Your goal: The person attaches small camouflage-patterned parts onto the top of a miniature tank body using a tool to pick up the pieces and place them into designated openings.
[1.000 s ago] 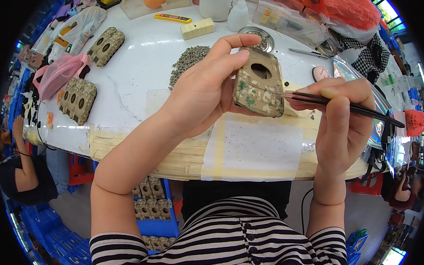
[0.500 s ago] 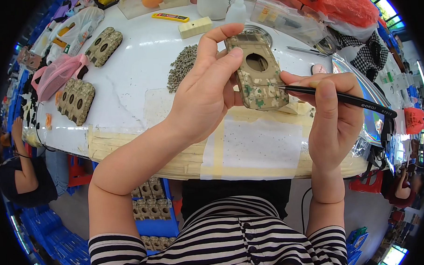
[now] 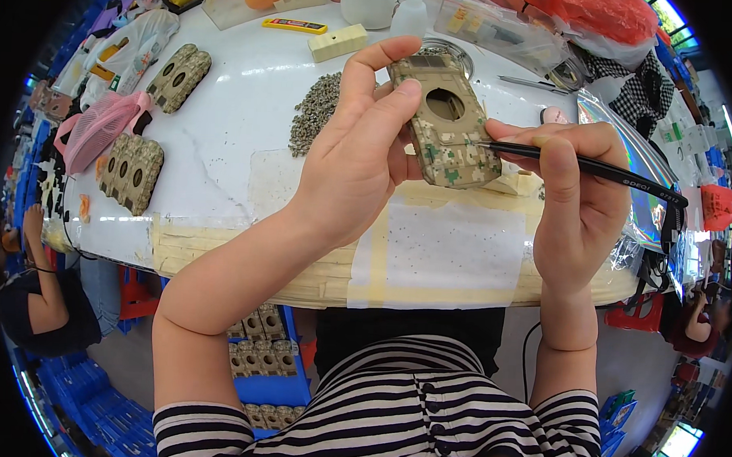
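Note:
My left hand [image 3: 344, 159] grips a camouflage-patterned plastic casing [image 3: 463, 161] by its left side, tilted above the table. A round hole pierces the casing's upper half, and a dark rectangular panel is at its far end. My right hand [image 3: 576, 208] is closed around black tweezers [image 3: 626, 175], pinched between thumb and fingers. Their tips meet the casing's face below the hole, near its right edge. Whether a tiny part sits between the tips is too small to tell. Beyond my left hand lies a heap of small grey metal parts [image 3: 313, 114].
Camouflage casings [image 3: 178, 78] lie at the left beside a pink mesh bag [image 3: 103, 131]. At the back are a cream block [image 3: 338, 43], a yellow box cutter [image 3: 294, 25], a white squeeze bottle [image 3: 409, 19] and a round metal dish [image 3: 461, 56]. White paper [image 3: 438, 255] is taped along the near edge.
The tweezer tips have shifted very slightly up and left on the casing. Both hands keep their holds, and the rest looks the same.

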Demonstrator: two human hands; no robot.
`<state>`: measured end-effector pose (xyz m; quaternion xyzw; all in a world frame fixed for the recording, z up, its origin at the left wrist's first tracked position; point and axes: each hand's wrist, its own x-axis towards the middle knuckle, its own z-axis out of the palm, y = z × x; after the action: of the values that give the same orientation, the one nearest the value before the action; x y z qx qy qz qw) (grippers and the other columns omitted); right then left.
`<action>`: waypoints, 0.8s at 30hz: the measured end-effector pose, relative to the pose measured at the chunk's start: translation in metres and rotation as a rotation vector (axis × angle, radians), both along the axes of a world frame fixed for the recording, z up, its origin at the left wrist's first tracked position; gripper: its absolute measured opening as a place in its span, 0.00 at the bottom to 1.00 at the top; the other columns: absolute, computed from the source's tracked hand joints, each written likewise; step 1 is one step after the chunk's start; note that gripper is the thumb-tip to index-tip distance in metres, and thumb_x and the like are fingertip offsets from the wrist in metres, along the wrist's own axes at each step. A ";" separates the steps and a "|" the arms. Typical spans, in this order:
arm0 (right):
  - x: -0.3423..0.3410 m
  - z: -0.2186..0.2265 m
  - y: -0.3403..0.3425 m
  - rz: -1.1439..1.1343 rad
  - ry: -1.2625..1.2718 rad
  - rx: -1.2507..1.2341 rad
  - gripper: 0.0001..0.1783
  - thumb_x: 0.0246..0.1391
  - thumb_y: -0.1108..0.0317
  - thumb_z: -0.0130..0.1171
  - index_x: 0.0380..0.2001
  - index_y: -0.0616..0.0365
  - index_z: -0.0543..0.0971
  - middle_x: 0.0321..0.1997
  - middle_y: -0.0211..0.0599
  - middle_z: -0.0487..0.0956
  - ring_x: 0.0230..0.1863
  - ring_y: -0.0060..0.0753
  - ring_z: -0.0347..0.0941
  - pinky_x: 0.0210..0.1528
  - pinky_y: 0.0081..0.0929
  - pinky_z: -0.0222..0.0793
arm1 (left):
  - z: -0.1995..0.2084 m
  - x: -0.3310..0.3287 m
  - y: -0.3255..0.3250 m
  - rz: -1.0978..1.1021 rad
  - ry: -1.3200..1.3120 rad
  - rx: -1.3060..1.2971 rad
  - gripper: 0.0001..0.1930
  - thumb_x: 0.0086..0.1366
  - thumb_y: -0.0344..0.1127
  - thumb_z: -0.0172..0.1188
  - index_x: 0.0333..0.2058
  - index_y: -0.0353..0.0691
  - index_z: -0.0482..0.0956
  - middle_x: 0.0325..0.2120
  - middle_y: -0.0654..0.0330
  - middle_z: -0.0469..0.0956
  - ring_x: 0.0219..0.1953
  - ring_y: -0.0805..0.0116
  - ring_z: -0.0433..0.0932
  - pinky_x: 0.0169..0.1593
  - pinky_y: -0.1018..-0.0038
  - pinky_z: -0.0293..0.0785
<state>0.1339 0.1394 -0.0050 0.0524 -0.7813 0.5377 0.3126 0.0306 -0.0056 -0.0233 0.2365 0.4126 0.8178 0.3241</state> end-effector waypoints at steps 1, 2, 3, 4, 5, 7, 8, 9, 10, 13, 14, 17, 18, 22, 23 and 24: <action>0.000 0.000 0.000 -0.002 -0.009 0.007 0.11 0.63 0.68 0.43 0.34 0.67 0.66 0.36 0.50 0.78 0.40 0.34 0.77 0.46 0.24 0.74 | 0.000 0.000 0.000 0.001 0.005 -0.001 0.21 0.69 0.38 0.40 0.58 0.44 0.48 0.46 0.57 0.68 0.44 0.72 0.72 0.43 0.67 0.78; 0.001 0.001 0.001 -0.002 -0.014 0.009 0.11 0.63 0.68 0.43 0.34 0.67 0.67 0.36 0.50 0.78 0.40 0.34 0.77 0.46 0.23 0.74 | 0.000 -0.001 0.000 -0.002 0.008 -0.002 0.21 0.69 0.38 0.40 0.58 0.44 0.48 0.46 0.57 0.68 0.44 0.72 0.72 0.43 0.66 0.78; 0.001 0.001 0.001 -0.001 -0.019 0.011 0.11 0.63 0.68 0.43 0.34 0.67 0.67 0.36 0.49 0.78 0.40 0.33 0.77 0.46 0.23 0.74 | -0.001 -0.001 0.000 -0.004 0.011 -0.004 0.21 0.69 0.38 0.40 0.58 0.44 0.48 0.46 0.57 0.68 0.45 0.71 0.72 0.43 0.66 0.78; 0.001 0.001 0.001 0.000 -0.024 0.013 0.11 0.63 0.68 0.43 0.34 0.67 0.67 0.36 0.49 0.78 0.40 0.33 0.77 0.46 0.23 0.74 | -0.001 -0.001 -0.001 -0.005 0.014 -0.006 0.21 0.69 0.38 0.40 0.58 0.44 0.48 0.46 0.56 0.68 0.45 0.71 0.72 0.43 0.66 0.78; 0.001 0.001 0.001 0.002 -0.022 0.018 0.11 0.63 0.68 0.43 0.34 0.67 0.67 0.36 0.49 0.78 0.40 0.33 0.77 0.46 0.23 0.74 | -0.001 -0.001 -0.001 -0.004 0.009 0.001 0.21 0.69 0.38 0.40 0.58 0.44 0.48 0.46 0.56 0.68 0.45 0.71 0.72 0.43 0.66 0.78; 0.000 0.000 0.002 0.003 -0.019 0.029 0.11 0.63 0.68 0.43 0.34 0.67 0.67 0.36 0.49 0.79 0.40 0.33 0.77 0.46 0.23 0.74 | -0.001 0.000 0.000 -0.002 0.000 0.017 0.21 0.69 0.38 0.40 0.58 0.44 0.48 0.46 0.56 0.67 0.45 0.71 0.72 0.43 0.65 0.78; 0.000 0.000 0.001 0.006 -0.015 0.024 0.11 0.63 0.68 0.43 0.33 0.67 0.67 0.36 0.49 0.79 0.40 0.33 0.77 0.46 0.23 0.73 | -0.001 0.000 -0.001 -0.002 0.000 0.017 0.21 0.69 0.38 0.40 0.58 0.44 0.47 0.46 0.56 0.67 0.45 0.71 0.72 0.43 0.65 0.78; 0.000 0.001 0.001 0.006 -0.013 0.019 0.11 0.63 0.68 0.43 0.33 0.67 0.67 0.36 0.49 0.79 0.40 0.33 0.77 0.46 0.23 0.73 | -0.001 0.000 0.000 -0.004 -0.001 0.017 0.21 0.69 0.38 0.40 0.58 0.44 0.47 0.46 0.56 0.67 0.45 0.71 0.72 0.43 0.65 0.78; 0.000 0.001 0.001 0.006 -0.010 0.015 0.11 0.63 0.68 0.43 0.33 0.67 0.67 0.36 0.49 0.79 0.40 0.33 0.77 0.47 0.23 0.73 | 0.000 -0.001 0.000 -0.007 -0.001 0.018 0.21 0.69 0.38 0.40 0.58 0.44 0.47 0.46 0.56 0.67 0.45 0.71 0.71 0.43 0.65 0.78; -0.001 0.000 0.001 0.008 0.001 -0.003 0.11 0.63 0.68 0.43 0.33 0.67 0.67 0.36 0.49 0.79 0.40 0.32 0.77 0.46 0.22 0.73 | -0.001 -0.001 0.000 -0.005 -0.004 0.014 0.21 0.69 0.38 0.40 0.58 0.44 0.48 0.46 0.57 0.67 0.45 0.71 0.72 0.43 0.66 0.78; -0.001 -0.001 0.000 0.006 0.004 0.001 0.11 0.63 0.67 0.43 0.33 0.67 0.67 0.36 0.49 0.79 0.40 0.32 0.77 0.47 0.22 0.73 | -0.001 -0.001 0.000 -0.004 -0.003 0.008 0.21 0.69 0.38 0.40 0.58 0.44 0.48 0.46 0.57 0.68 0.44 0.72 0.72 0.43 0.66 0.78; -0.001 0.001 -0.001 -0.002 0.007 0.018 0.11 0.63 0.67 0.44 0.33 0.67 0.67 0.35 0.49 0.79 0.39 0.31 0.77 0.49 0.23 0.71 | -0.001 -0.001 -0.001 0.001 -0.008 -0.002 0.21 0.69 0.38 0.40 0.58 0.45 0.48 0.46 0.58 0.68 0.43 0.73 0.72 0.43 0.67 0.78; -0.001 0.001 -0.001 -0.009 0.006 0.024 0.11 0.63 0.67 0.44 0.33 0.66 0.67 0.35 0.49 0.79 0.39 0.31 0.77 0.51 0.24 0.69 | 0.000 0.000 -0.001 0.004 -0.014 -0.001 0.21 0.69 0.38 0.40 0.58 0.45 0.49 0.45 0.58 0.68 0.43 0.73 0.72 0.43 0.67 0.78; -0.001 0.004 0.002 -0.002 0.001 0.090 0.10 0.63 0.67 0.45 0.33 0.65 0.68 0.35 0.48 0.80 0.39 0.30 0.77 0.57 0.30 0.60 | -0.001 -0.002 -0.002 -0.016 -0.028 -0.023 0.21 0.69 0.39 0.40 0.58 0.45 0.50 0.44 0.59 0.69 0.42 0.74 0.72 0.42 0.68 0.78; 0.000 0.005 0.003 -0.001 0.000 0.114 0.10 0.63 0.67 0.45 0.33 0.64 0.68 0.35 0.47 0.80 0.39 0.30 0.77 0.59 0.31 0.58 | 0.000 -0.002 -0.002 -0.024 -0.053 -0.022 0.21 0.69 0.39 0.41 0.58 0.45 0.50 0.44 0.59 0.69 0.41 0.74 0.73 0.41 0.68 0.78; 0.000 0.005 0.004 -0.003 -0.003 0.143 0.10 0.62 0.67 0.45 0.33 0.64 0.68 0.35 0.47 0.80 0.39 0.30 0.77 0.59 0.32 0.56 | 0.001 -0.002 -0.001 -0.031 -0.079 -0.022 0.21 0.69 0.39 0.41 0.58 0.45 0.50 0.43 0.60 0.69 0.41 0.74 0.73 0.41 0.68 0.78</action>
<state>0.1342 0.1429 0.0001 0.0724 -0.8184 0.4800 0.3077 0.0285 -0.0070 -0.0226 0.2067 0.4047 0.8169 0.3552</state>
